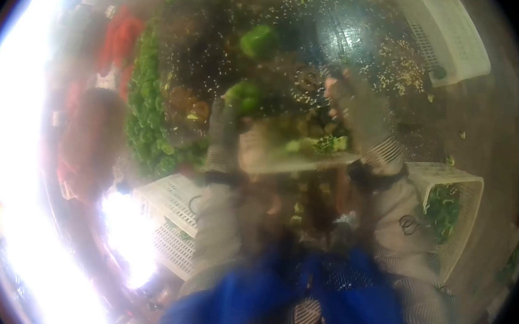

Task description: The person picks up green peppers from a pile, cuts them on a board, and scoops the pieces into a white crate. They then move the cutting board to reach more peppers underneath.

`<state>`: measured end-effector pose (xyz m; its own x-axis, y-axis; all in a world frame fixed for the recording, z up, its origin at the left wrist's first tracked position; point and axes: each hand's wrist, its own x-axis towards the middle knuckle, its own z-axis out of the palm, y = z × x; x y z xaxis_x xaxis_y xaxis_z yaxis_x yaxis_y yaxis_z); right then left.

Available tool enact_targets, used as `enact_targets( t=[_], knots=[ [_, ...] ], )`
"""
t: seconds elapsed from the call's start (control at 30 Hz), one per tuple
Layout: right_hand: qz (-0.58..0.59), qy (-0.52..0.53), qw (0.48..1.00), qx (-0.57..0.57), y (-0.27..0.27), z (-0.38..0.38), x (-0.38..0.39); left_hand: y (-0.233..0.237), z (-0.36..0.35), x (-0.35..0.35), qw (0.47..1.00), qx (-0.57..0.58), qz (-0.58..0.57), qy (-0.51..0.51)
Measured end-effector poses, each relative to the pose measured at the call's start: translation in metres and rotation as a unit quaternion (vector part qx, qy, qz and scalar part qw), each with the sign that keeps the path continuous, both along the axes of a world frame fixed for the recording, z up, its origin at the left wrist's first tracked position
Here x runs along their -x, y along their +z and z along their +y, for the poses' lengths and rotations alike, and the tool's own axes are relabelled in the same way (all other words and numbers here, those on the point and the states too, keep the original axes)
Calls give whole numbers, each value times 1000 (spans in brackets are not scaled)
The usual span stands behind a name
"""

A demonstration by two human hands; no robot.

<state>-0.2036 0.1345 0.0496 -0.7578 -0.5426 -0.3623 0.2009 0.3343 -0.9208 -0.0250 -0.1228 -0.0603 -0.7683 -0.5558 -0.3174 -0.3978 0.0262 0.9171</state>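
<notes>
The view is hazy and blurred. My left hand (pixel 225 108), in a grey sleeve, is closed on a green bell pepper (pixel 245 97). My right hand (pixel 339 90) is raised to the right of it, its fingers curled; whether they hold anything is smeared. Just below the hands is a pale tray or box (pixel 260 153) with green scraps (pixel 331 144) inside. Another green bell pepper (pixel 259 41) lies on the dark work surface (pixel 201 55) beyond my left hand. Pale seeds (pixel 401 66) are scattered over that surface.
A long heap of green peppers (pixel 146 103) lies at the left. White crates stand at lower left (pixel 176 195), at right (pixel 445 170) with greens inside, and at upper right (pixel 461 37). Another person (pixel 92 144) is at the far left, beside strong glare.
</notes>
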Motion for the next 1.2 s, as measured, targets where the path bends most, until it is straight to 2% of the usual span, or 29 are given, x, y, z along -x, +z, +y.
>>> enact_targets(
  t=[0.07, 0.1, 0.17, 0.2, 0.23, 0.27, 0.3, 0.33, 0.37, 0.4, 0.47, 0.5, 0.57, 0.7, 0.77, 0.8, 0.87, 0.9, 0.97, 1.07, 1.13, 1.2],
  knots=[
    [128, 43, 991, 23, -39, -14, -29, -5, -5, 2, 998, 39, 39, 19],
    [128, 46, 990, 22, -44, -22, -42, -8, -9, 2, 996, 58, 58, 30],
    [335, 37, 937, 96, -45, -37, -70, -13, -16, -1, 989, 97, 94, 53],
    [334, 40, 937, 95, -43, -42, -80, -9, -15, -1, 990, 95, 92, 56],
    [254, 63, 963, 59, -40, -46, -89, 2, -12, 1, 990, -27, 37, 134],
    [173, 85, 981, 23, -38, -50, -94, 8, -12, 2, 966, -149, -19, 210],
    [186, 95, 978, -12, -53, -56, -97, -14, -23, -4, 965, -150, -20, 212],
    [186, 96, 978, -13, -49, -60, -101, -43, -39, -10, 992, 14, -2, 129],
    [166, 78, 983, 7, -42, -62, -105, -70, -52, -17, 983, 178, 15, 43],
    [147, 60, 987, 25, -38, -66, -108, -59, -48, -13, 983, 177, 16, 43],
    [186, 57, 981, 18, -52, -71, -115, -29, -34, -5, 966, 237, -98, -21],
    [225, 55, 973, 11, -55, -74, -118, -29, -33, -6, 967, 234, -97, -21],
    [231, 60, 971, -12, -54, -77, -123, -30, -32, -8, 975, 215, 51, -19],
    [225, 87, 968, -68, -62, -81, -129, -13, -26, -11, 978, 209, 23, -9],
    [216, 105, 967, -81, -70, -84, -128, -10, -33, -6, 968, 235, -86, 14],
    [207, 123, 966, -92, -73, -85, -127, -10, -31, -7, 968, 234, -86, 14],
    [209, 135, 964, -93, -75, -83, -127, -2, -22, -4, 935, 346, -10, 74],
    [211, 145, 962, -93, -77, -83, -126, 15, -17, 5, 936, 344, -7, 73],
    [245, 161, 949, -117, -87, -83, -126, 24, -15, 9, 975, 192, -64, 90],
    [294, 160, 935, -121, -116, -84, -131, 29, -15, 8, 974, 205, -74, 69],
    [308, 142, 935, -104, -111, -89, -134, 22, -18, 4, 975, 210, -49, 49],
    [289, 84, 929, -217, -95, -106, -148, 7, -16, 4, 976, 214, -26, 32]
  ],
)
